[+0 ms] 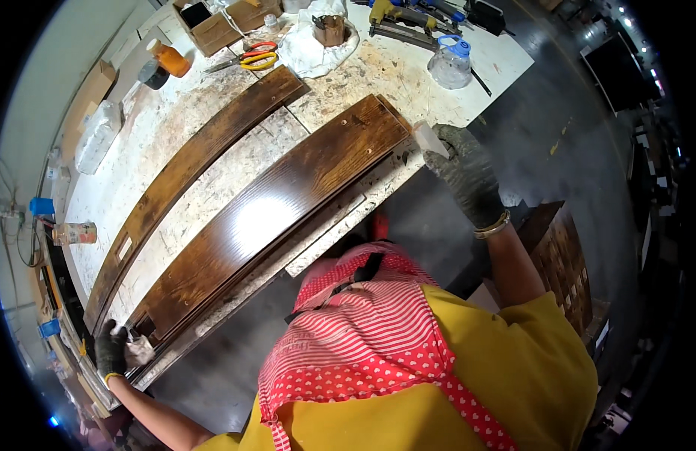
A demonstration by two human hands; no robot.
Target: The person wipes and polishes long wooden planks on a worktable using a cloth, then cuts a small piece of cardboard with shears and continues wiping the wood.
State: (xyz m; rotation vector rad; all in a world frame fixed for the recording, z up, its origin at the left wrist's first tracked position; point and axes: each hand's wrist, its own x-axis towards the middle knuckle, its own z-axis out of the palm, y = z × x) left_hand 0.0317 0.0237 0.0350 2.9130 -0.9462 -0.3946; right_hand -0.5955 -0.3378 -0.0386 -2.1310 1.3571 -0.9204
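Observation:
A wide, glossy dark-brown wooden board (pixel 273 203) lies along the near edge of the worktable, its wood grain shining under a bright light. At its far right end is my right hand (pixel 468 169), in a dark glove, closed on a pale, flat block (pixel 429 140) that is beside the board's end. My left hand (pixel 111 350), gloved too, is by the near left end, with fingers bent at a crumpled whitish cloth (pixel 140 351). Beyond the wide board lies a narrower brown plank (pixel 190 161), partly under the left hand's side of the table.
The stained white table (pixel 393 75) carries red- and yellow-handled pliers (pixel 259 60), an orange bottle (pixel 168 59), a clear jug with blue top (pixel 451 63), a nail gun (pixel 400 24) and a cardboard box (pixel 224 28). Brown slatted wood (pixel 558 263) stands at my right.

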